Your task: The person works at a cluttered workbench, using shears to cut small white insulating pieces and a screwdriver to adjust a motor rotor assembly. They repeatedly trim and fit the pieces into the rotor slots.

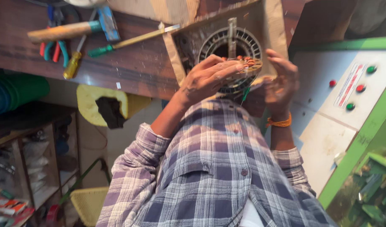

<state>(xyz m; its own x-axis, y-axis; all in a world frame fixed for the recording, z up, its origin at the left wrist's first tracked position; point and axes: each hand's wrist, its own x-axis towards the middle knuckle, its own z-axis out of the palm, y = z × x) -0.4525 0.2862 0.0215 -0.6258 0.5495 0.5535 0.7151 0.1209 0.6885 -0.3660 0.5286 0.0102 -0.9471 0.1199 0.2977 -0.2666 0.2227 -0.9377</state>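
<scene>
The stator ring (231, 46) lies just far of both hands; left hand (207, 77) fingers curl onto its copper windings (248, 63), right hand (281, 82) open beside.

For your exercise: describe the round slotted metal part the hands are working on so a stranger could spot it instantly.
Start at the dark wooden workbench, then its right end, where a board stands. The ring-shaped motor stator sits there, above the left hand and right hand. Unlike the nearby hammer, it has radial slots.

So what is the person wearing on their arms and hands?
Both arms have checked shirt sleeves in purple, grey and white, rolled up below the elbows. The right hand has an orange thread band around its wrist. The left hand is bare, with no glove, ring or band showing.
</scene>
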